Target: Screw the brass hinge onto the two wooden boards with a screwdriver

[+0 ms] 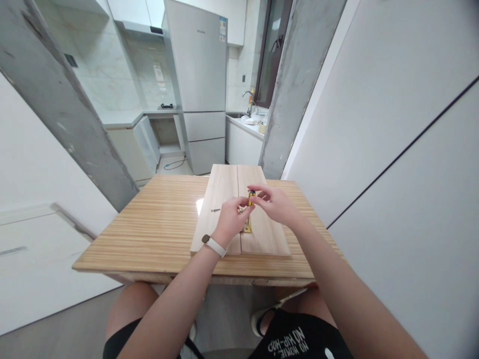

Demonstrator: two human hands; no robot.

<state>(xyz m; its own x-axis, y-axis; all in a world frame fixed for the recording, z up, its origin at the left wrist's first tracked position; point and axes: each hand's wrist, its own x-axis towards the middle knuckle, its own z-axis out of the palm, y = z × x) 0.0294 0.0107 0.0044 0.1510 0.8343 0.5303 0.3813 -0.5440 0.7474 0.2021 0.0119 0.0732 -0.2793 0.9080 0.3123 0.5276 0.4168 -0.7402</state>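
Yellow-handled tool (251, 195) mostly hidden between left hand (232, 219) and right hand (272, 203).

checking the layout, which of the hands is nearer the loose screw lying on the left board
Left. The left hand is just right of the screw on the boards; the right hand is farther right, past the brass hinge.

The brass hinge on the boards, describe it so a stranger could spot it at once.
On the striped wooden table lie two pale boards side by side. The brass hinge sits on their seam, just under the left hand and right hand. It alone is shiny gold metal.
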